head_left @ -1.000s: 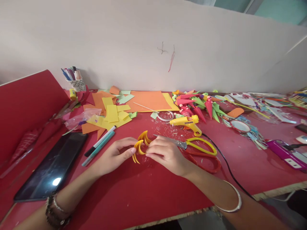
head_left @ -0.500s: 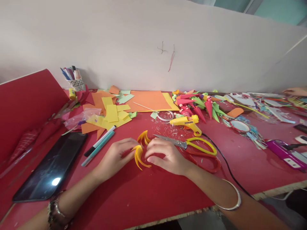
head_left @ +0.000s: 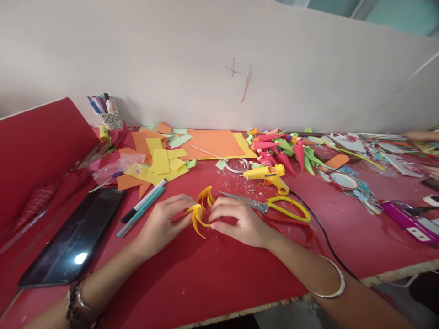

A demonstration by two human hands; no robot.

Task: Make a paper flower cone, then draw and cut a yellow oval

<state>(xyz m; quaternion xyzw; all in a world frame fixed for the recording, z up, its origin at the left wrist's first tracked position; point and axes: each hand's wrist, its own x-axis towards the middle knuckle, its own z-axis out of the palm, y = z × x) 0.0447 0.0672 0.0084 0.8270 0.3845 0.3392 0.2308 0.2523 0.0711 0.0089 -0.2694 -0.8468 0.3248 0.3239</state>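
Near the middle of the red table, my left hand (head_left: 168, 224) pinches one end of a curled, yellow paper piece (head_left: 196, 214) cut into strips. My right hand (head_left: 236, 221) has its thumb and fingers closed on the tip of a strip from the same piece. A second curled yellow paper piece (head_left: 206, 195) stands just behind, between the two hands, by the right fingertips. Scissors (head_left: 262, 206) with yellow handles lie just beyond my right hand, with red handles (head_left: 305, 236) partly under them.
A yellow glue gun (head_left: 265, 172) with a black cord lies behind the scissors. Paper scraps (head_left: 159, 161), two markers (head_left: 144, 205) and a phone (head_left: 73, 237) are on the left. Colourful paper cones (head_left: 283, 146) lie at the back. Another person's hand (head_left: 423, 135) shows at far right.
My right fingers have closed on a strip of the front yellow piece, which has shifted slightly left and up. At far right, more of the other person shows.
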